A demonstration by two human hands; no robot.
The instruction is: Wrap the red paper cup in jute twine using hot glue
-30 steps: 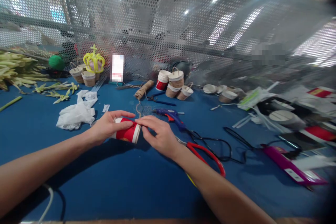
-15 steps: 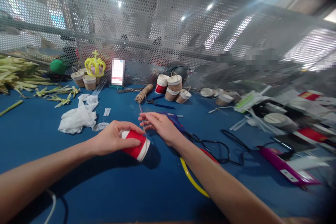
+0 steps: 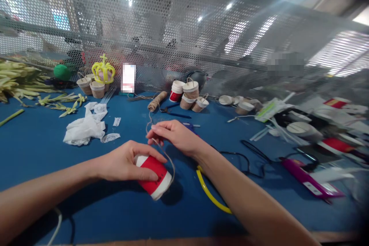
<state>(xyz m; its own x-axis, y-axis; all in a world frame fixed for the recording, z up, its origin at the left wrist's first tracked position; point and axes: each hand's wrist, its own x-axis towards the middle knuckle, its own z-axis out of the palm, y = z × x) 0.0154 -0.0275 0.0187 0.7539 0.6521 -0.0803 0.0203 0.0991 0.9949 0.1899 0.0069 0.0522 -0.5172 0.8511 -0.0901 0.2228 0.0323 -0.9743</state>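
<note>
My left hand (image 3: 127, 161) is closed around a red and white paper cup (image 3: 154, 175), which lies tilted on its side just over the blue table. A length of twine (image 3: 170, 159) curves from the cup's lower end up to my right hand (image 3: 170, 134). The fingers of that hand pinch the twine above the cup. From there the strand runs loosely back to a twine roll (image 3: 157, 101) lying behind my hands. What joins the twine to the cup is hidden from me.
Behind stand small twine-wrapped buckets (image 3: 191, 89), another red cup (image 3: 176, 91) and pliers (image 3: 175, 113). Crumpled white paper (image 3: 85, 128) lies left. A purple glue gun (image 3: 309, 178), black cable (image 3: 253, 150) and clutter fill the right. A yellow tube (image 3: 211, 194) lies by my right forearm.
The cup in my left hand has moved slightly right and toward me. The twine, straight and taut before, now hangs in a loose curve, and my right hand has shifted a little left.
</note>
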